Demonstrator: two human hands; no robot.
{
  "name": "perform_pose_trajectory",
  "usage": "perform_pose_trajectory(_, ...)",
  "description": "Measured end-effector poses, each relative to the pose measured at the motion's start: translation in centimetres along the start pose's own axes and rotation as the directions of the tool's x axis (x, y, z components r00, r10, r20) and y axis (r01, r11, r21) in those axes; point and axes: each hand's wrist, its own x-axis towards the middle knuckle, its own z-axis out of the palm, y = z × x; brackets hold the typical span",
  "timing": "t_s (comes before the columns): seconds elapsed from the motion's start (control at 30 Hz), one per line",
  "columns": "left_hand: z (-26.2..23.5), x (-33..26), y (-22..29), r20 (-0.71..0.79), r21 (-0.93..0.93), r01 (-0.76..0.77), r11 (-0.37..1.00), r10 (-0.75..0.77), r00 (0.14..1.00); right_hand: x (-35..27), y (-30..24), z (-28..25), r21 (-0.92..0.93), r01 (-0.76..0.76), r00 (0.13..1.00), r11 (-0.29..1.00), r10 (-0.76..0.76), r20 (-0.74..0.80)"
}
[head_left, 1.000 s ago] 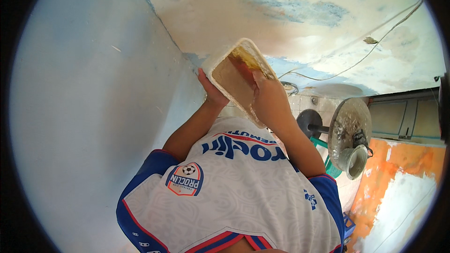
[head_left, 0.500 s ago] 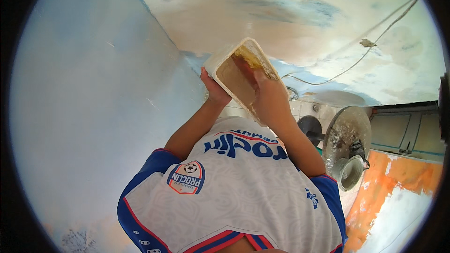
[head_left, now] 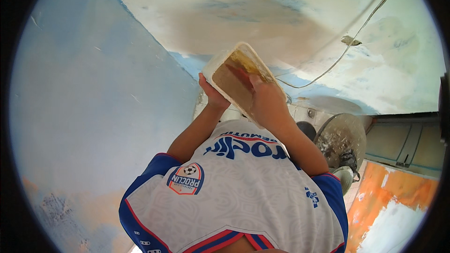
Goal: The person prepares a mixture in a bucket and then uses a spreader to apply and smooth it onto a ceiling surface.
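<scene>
Hands number two, both on one rectangular white tray (head_left: 225, 68) raised before the wall corner. The left hand (head_left: 212, 94) has its fingers closed on the tray's lower edge; the right hand (head_left: 267, 105) presses flat inside, where brownish-yellow paste smears the smooth surface. One round, spattered metal pan (head_left: 344, 140) stands below right.
</scene>
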Motion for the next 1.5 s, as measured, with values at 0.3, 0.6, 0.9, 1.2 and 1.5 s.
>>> perform_pose_trajectory(0.3,2.0,-1.1,-4.7,-0.057,0.147,-0.098,0.984,0.107,0.993,-1.4,5.3,-0.7,-0.002,0.087,0.991,0.996,-0.087,0.103)
perform_pose_trajectory(0.6,1.3,-1.8,-7.1,-0.126,0.089,-0.106,0.99,0.117,0.985,-1.9,7.3,-1.7,0.131,0.07,0.986,0.989,-0.089,0.144)
perform_pose_trajectory(0.9,0.6,-2.0,-7.0,-0.17,0.062,-0.115,0.991,0.124,0.978,-1.4,8.3,-1.8,0.102,0.152,0.975,0.983,-0.166,0.147)
perform_pose_trajectory(1.2,1.3,-1.6,-6.6,-0.103,0.092,-0.21,0.973,0.219,0.97,-1.7,8.3,-1.8,0.108,0.269,0.947,0.957,-0.283,0.151)
perform_pose_trajectory(1.5,1.9,-0.8,-6.8,-0.1,0.07,-0.249,0.966,0.255,0.962,-1.5,8.1,-2.5,0.041,0.252,0.947,0.967,-0.255,0.194)
